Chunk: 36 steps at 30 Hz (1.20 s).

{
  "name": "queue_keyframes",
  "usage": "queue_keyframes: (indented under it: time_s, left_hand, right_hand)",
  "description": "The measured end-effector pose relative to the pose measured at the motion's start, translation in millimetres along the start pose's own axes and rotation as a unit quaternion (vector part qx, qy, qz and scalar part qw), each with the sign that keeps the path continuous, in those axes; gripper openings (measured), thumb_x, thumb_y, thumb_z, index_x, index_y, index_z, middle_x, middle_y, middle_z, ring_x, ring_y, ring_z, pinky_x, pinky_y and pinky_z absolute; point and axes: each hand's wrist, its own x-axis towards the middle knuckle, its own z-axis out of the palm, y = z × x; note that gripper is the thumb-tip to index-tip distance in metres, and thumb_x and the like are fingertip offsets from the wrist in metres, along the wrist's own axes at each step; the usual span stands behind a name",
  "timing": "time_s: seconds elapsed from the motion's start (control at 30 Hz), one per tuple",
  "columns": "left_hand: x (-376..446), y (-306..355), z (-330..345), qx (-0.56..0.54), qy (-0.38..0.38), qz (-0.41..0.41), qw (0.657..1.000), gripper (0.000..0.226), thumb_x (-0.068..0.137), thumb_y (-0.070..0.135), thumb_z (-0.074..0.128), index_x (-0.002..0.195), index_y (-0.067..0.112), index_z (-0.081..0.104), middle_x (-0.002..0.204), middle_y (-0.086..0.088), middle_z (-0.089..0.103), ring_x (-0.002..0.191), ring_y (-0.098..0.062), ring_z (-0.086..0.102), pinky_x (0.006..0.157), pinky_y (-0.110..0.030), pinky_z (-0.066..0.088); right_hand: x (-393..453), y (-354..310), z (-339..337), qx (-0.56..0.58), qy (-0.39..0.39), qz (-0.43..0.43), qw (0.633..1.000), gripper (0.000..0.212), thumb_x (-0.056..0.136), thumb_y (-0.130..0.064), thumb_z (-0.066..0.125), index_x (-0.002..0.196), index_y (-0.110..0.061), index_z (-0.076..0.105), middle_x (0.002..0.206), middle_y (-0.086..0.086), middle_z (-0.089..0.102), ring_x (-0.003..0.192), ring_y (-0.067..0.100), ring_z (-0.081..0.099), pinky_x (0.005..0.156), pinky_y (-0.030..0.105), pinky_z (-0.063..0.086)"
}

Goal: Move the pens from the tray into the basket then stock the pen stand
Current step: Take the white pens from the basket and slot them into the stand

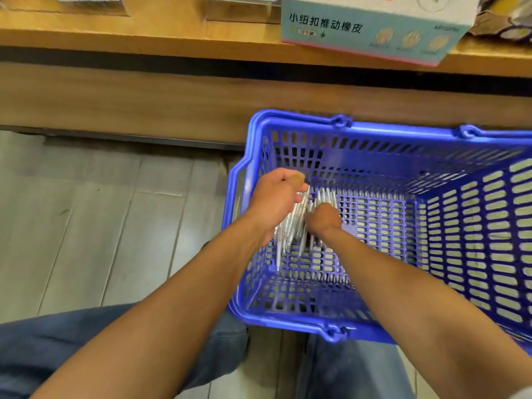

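A blue plastic basket (431, 156) stands on the floor against a wooden shelf base. Inside, at its left end, lies a bundle of several white and silver pens (290, 228). My left hand (273, 203) is over the bundle's left side with its fingers curled around several pens. My right hand (324, 218) reaches down into the basket just to the right, its fingers curled down among the pens; how they grip is hidden. No tray or pen stand is in sight.
A wooden shelf (172, 33) runs across the top, carrying a pale blue product box (371, 27) with printed characters and clear display holders (241, 7). Grey plank floor (100, 211) lies to the left. My knees in blue jeans (86, 349) are at the bottom.
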Motion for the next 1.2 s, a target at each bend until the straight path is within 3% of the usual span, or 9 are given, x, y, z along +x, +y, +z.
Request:
queue_keyframes:
  time_s: [0.13,0.27,0.47,0.6,0.73,0.8,0.93,1.1,1.2]
  left_hand:
    - [6,-11,5,-0.001,0.004,-0.022,1.000,0.015,0.101,0.022,0.049,0.107,0.018,0.062,0.108,0.000,0.069,0.098,-0.017,0.062,0.093,-0.037,0.050]
    - [12,-27,10,0.021,0.006,-0.060,0.998,0.013,0.103,0.029,0.047,0.096,0.026,0.057,0.117,-0.002,0.064,0.109,-0.020,0.060,0.099,-0.039,0.048]
    - [17,-30,18,0.012,-0.044,-0.094,0.994,0.039,0.105,0.043,0.036,0.123,0.018,0.059,0.100,-0.003,0.071,0.075,-0.014,0.067,0.065,-0.028,0.057]
    - [24,-34,16,0.008,0.000,-0.096,0.995,0.034,0.105,0.040,0.038,0.116,0.018,0.061,0.087,-0.001,0.071,0.055,-0.009,0.047,0.042,-0.019,0.041]
    - [28,-35,16,-0.038,0.016,-0.094,0.995,0.028,0.105,0.035,0.042,0.110,0.016,0.062,0.084,-0.001,0.070,0.054,-0.009,0.043,0.041,-0.019,0.037]
    - [28,-35,16,-0.047,0.015,-0.089,0.995,0.026,0.105,0.034,0.042,0.106,0.017,0.062,0.085,-0.001,0.070,0.055,-0.009,0.045,0.042,-0.018,0.038]
    - [29,-38,15,-0.054,0.014,-0.085,0.995,0.026,0.105,0.033,0.041,0.107,0.018,0.062,0.083,0.000,0.070,0.055,-0.008,0.046,0.043,-0.018,0.038]
    - [28,-36,15,-0.075,0.016,-0.081,0.994,0.024,0.105,0.033,0.042,0.104,0.017,0.062,0.081,0.001,0.068,0.054,-0.008,0.047,0.045,-0.018,0.038]
    - [28,-36,15,-0.075,0.020,-0.081,0.994,0.023,0.105,0.030,0.043,0.105,0.018,0.062,0.082,0.001,0.068,0.056,-0.008,0.049,0.045,-0.017,0.039]
  right_hand:
    - [-14,11,-36,0.189,-0.086,-0.052,0.977,0.017,0.093,-0.016,0.061,0.080,-0.006,0.059,0.068,0.008,0.063,0.059,0.021,0.058,0.061,0.035,0.050]
    - [-46,4,-80,0.326,-0.215,-0.127,0.912,0.006,0.089,-0.014,0.067,0.086,-0.008,0.065,0.074,0.005,0.071,0.057,0.013,0.063,0.052,0.021,0.049]
    - [-61,-10,-90,0.408,-0.222,-0.164,0.870,0.015,0.084,-0.016,0.072,0.093,-0.006,0.066,0.078,0.007,0.072,0.062,0.014,0.065,0.059,0.022,0.052]
    - [-35,5,-85,0.400,-0.168,-0.129,0.892,0.025,0.082,-0.033,0.072,0.090,-0.010,0.066,0.088,0.010,0.073,0.064,0.013,0.065,0.059,0.022,0.052]
    - [7,44,-62,0.205,-0.006,-0.019,0.978,0.012,0.095,-0.012,0.059,0.087,-0.005,0.064,0.092,0.020,0.068,0.075,0.024,0.066,0.076,0.037,0.058]
    - [17,56,-49,0.081,-0.004,-0.004,0.997,0.009,0.094,-0.009,0.060,0.099,-0.002,0.063,0.098,0.018,0.067,0.085,0.030,0.064,0.083,0.037,0.055]
    - [21,58,-34,-0.012,0.004,0.003,1.000,0.029,0.092,-0.010,0.061,0.119,-0.003,0.054,0.102,0.015,0.065,0.083,0.029,0.064,0.070,0.034,0.056]
    - [21,54,-35,0.002,0.011,0.011,1.000,0.024,0.090,-0.013,0.063,0.108,0.003,0.062,0.091,0.020,0.068,0.079,0.033,0.067,0.072,0.044,0.059]
    - [20,60,-44,0.042,-0.008,-0.010,0.999,0.023,0.089,-0.010,0.062,0.067,-0.005,0.058,0.061,0.009,0.050,0.057,0.025,0.049,0.080,0.049,0.056]
